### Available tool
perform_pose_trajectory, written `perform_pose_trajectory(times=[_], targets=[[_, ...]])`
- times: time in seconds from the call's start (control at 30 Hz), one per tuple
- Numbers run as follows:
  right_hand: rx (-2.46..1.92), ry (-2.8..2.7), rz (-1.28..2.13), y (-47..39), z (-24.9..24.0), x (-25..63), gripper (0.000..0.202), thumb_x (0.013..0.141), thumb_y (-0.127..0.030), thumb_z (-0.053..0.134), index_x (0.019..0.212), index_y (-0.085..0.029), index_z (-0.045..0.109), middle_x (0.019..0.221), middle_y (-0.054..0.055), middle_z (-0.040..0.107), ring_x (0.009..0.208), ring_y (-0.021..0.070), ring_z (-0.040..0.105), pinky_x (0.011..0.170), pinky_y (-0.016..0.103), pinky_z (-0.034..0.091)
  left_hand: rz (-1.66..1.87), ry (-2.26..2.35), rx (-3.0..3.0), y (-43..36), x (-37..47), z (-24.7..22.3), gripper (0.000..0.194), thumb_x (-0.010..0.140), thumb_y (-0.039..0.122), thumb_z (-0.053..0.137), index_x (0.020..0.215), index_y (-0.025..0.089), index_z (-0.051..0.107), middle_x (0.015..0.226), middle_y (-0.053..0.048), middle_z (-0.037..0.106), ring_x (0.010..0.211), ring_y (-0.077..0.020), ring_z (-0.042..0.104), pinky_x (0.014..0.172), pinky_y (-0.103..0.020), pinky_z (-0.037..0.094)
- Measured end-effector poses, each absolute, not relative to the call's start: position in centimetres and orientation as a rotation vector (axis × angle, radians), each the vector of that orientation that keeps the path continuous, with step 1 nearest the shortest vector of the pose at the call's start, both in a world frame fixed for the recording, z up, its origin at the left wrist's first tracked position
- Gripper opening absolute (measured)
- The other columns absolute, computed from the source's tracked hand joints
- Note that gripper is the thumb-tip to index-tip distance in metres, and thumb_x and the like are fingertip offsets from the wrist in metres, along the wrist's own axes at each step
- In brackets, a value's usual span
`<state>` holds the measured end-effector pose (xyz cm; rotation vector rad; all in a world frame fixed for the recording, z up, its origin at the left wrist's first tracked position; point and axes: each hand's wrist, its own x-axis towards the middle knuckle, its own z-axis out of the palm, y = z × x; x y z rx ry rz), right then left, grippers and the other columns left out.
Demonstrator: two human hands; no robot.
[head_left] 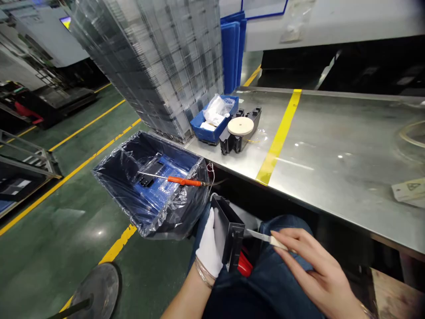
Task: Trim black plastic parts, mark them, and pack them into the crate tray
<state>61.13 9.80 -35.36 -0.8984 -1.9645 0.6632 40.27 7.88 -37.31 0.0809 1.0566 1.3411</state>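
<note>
1. In the head view, the left hand [209,250], in a white glove, is closed around the side of a black, box-shaped plastic part [234,228], which is tilted above the lap, with a long open recess in its upper face.
2. The right hand [317,268], ungloved, pinches the pale handle of a slim metal-bladed knife [262,235] between thumb and fingers. The blade's tip is at the part's near upper corner; whether it touches cannot be told.
3. For good edge work, I would judge that the glove should brace the part firmly, with its fingers behind the wall and out of the blade's line. A low blade angle and short, light strokes along the rim should avoid gouging the plastic; the thigh is best kept out of the stroke's path.
4. Left of the part, an orange-handled tool with a thin metal shaft [184,181] lies across a blue bin lined with clear plastic [195,206]; more black parts [154,170] lie inside.
5. On the metal tabletop [318,146], a cream round disc [241,126] rests on black plastic pieces [255,116], beside a small blue box [206,136] holding white plastic bags.
</note>
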Motion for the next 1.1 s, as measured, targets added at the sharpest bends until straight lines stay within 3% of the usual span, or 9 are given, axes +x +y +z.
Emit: perform_pose_trajectory(times=[0.2,0.33,0.43,0.53,0.6,0.77,0.93,1.03,1.1], targets=[[-0.803,-1.977,0.674,9.4,-35.2,59.5,0.032,0.091,-0.012,0.061,0.119,-0.027,0.069,0.091,0.007,0.069,0.083,0.0184,0.067,0.066,0.03,0.058,1.282,1.074,0.143,7.6,40.8,-35.7,0.05,0.09,0.063,0.051,0.102,0.023,0.077,0.124,-0.004,0.071,0.147,-0.0222,0.035,0.124,-0.034,0.027],[-0.977,-1.901,0.629,9.9,-35.9,60.5,0.027,0.092,-0.019,0.062,0.116,-0.026,0.071,0.093,0.006,0.07,0.083,0.0183,0.069,0.069,0.029,0.058,1.348,1.157,0.126,7.8,40.4,-34.7,0.033,0.092,0.048,0.055,0.084,0.026,0.078,0.124,0.003,0.071,0.154,-0.0119,0.006,0.127,-0.024,0.009],[-1.115,-1.831,0.609,10.2,-36.0,61.9,0.02,0.094,-0.026,0.063,0.111,-0.026,0.072,0.097,0.006,0.073,0.085,0.018,0.071,0.075,0.028,0.059,1.39,1.172,0.077,7.9,40.2,-34.5,0.032,0.095,0.039,0.051,0.081,0.027,0.077,0.123,0.004,0.071,0.152,-0.0048,-0.001,0.124,-0.017,0.004],[-1.103,-1.865,0.76,9.9,-35.4,62.6,0.018,0.095,-0.035,0.06,0.099,-0.025,0.075,0.088,0.004,0.076,0.073,0.0167,0.072,0.067,0.023,0.059,1.349,1.019,0.052,7.8,40.0,-35.4,0.043,0.096,0.051,0.046,0.094,0.021,0.077,0.127,-0.001,0.07,0.153,-0.0099,0.01,0.123,-0.02,0.016],[-1.056,-1.942,0.982,9.3,-34.8,62.5,0.025,0.097,-0.039,0.057,0.086,-0.025,0.075,0.076,0.003,0.075,0.062,0.0153,0.07,0.057,0.02,0.057,1.305,0.938,0.036,7.8,39.9,-36.2,0.053,0.094,0.062,0.045,0.105,0.019,0.075,0.128,-0.004,0.069,0.149,-0.0174,0.029,0.122,-0.028,0.028],[-0.937,-2.058,1.341,8.1,-34.0,61.5,0.03,0.099,-0.037,0.054,0.079,-0.024,0.072,0.068,0.001,0.07,0.06,0.0133,0.066,0.057,0.021,0.053,1.301,0.892,-0.212,8.2,39.4,-36.4,0.066,0.093,0.07,0.04,0.122,0.018,0.068,0.107,-0.006,0.076,0.114,-0.0223,0.066,0.109,-0.037,0.046],[-0.739,-2.195,1.437,7.4,-33.8,61.5,0.026,0.098,-0.034,0.057,0.078,-0.025,0.072,0.059,-0.002,0.063,0.051,0.0106,0.06,0.049,0.02,0.047,1.432,0.895,-0.32,8.8,38.8,-35.3,0.062,0.091,0.07,0.044,0.112,0.019,0.072,0.098,-0.004,0.077,0.078,-0.0171,0.071,0.085,-0.031,0.057],[-0.87,-2.055,1.145,6.6,-33.8,61.3,0.019,0.099,-0.027,0.055,0.101,-0.028,0.074,0.074,0.001,0.069,0.064,0.0126,0.067,0.057,0.02,0.054,1.558,0.936,-0.29,8.8,38.6,-35.3,0.056,0.092,0.067,0.045,0.098,0.021,0.076,0.098,-0.001,0.077,0.064,-0.0113,0.067,0.064,-0.023,0.055],[-0.957,-1.928,0.941,6.1,-33.9,60.7,0.025,0.098,-0.023,0.056,0.116,-0.028,0.071,0.089,0.004,0.071,0.078,0.015,0.07,0.066,0.022,0.057,1.589,0.957,-0.3,8.7,38.7,-35.5,0.057,0.092,0.069,0.045,0.096,0.021,0.076,0.098,-0.001,0.077,0.073,-0.0129,0.07,0.065,-0.022,0.054]])
